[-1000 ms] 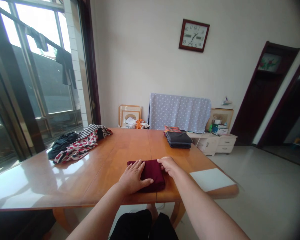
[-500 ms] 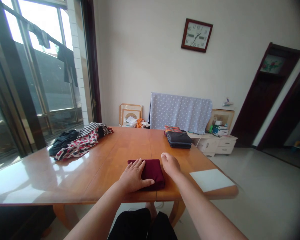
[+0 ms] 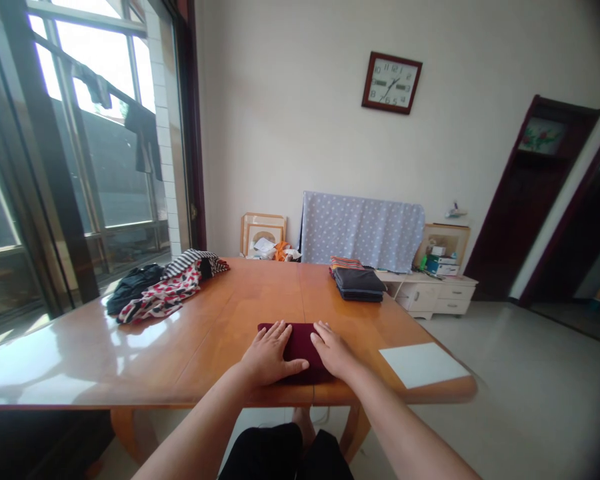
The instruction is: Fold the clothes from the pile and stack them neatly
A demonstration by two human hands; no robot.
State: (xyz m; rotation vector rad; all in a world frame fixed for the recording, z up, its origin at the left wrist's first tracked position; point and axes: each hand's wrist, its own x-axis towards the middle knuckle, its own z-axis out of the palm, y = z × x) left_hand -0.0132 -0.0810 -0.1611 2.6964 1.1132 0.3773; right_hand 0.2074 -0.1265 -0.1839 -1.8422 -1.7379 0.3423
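A dark red folded garment [image 3: 300, 347] lies flat near the front edge of the wooden table [image 3: 250, 293]; its exact kind I cannot tell. My left hand [image 3: 270, 355] rests on its left side with the fingers spread and the thumb across the cloth. On its right side lies my right hand [image 3: 331, 348], palm down, fingers stretched forward. Both hands press on the cloth without gripping it, and they cover its left and right edges.
Loose clothes [image 3: 167, 287], striped, patterned and dark, lie heaped at the table's far left. A folded stack [image 3: 359, 283] sits at the far right. A pale sheet [image 3: 424, 365] lies near the right front corner. Behind stands a white cabinet [image 3: 437, 297].
My right hand has gone from a closed fist beside the garment to lying open on its right side. My left hand stays in place. The view has tilted slightly upward.
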